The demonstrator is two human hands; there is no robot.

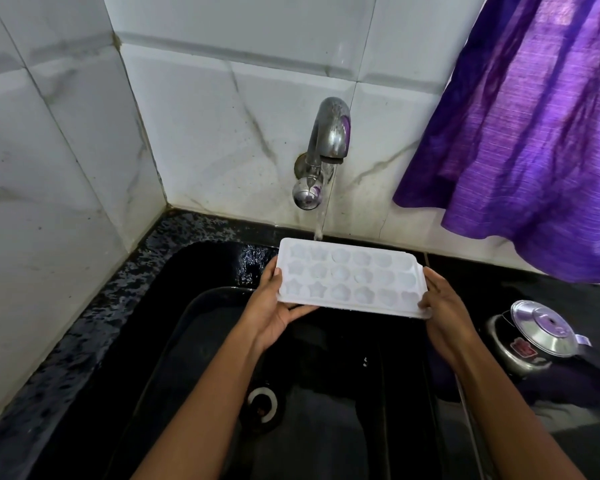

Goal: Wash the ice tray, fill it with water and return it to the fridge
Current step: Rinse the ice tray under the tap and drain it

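A white ice tray with star and round moulds is held level over the black sink. My left hand grips its left short end, thumb on the rim. My right hand grips its right short end. A thin stream of water runs from the steel tap on the wall and lands on the tray's far edge, near the middle.
The sink drain lies below my forearms. A steel pressure cooker stands on the black counter at the right. A purple curtain hangs over the counter's right side. White marble tiles form the corner walls.
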